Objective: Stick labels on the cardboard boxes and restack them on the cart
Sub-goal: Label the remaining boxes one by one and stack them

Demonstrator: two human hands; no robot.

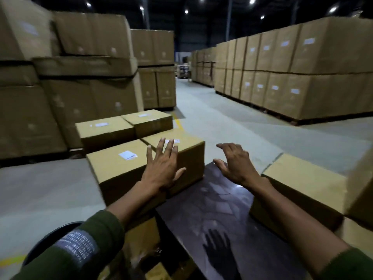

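**Labelled boxes squared up on the cart**

The near box [121, 168] sits at the left of the cart [212, 209], a white label [128, 155] stuck on its top. Just behind it stand three more labelled boxes, packed edge to edge, which suggests a tidy block built to save deck room. The left hand [161, 170] lies flat, fingers spread, across the seam between the near box and the one to its right [187, 152], apparently nudging them into line. The right hand [236, 164] hovers empty above the bare deck, fingers loose and apart, holding nothing. The two hands are well apart. To the right lie plain boxes [302, 184] with no label showing, probably awaiting theirs.

The cart's deck is dark and glossy, mirroring a hand. Around it spreads a pale concrete floor [212, 118], an aisle between tall stacks [302, 67] of large cartons under ceiling lamps. The picture is somewhat blurred.
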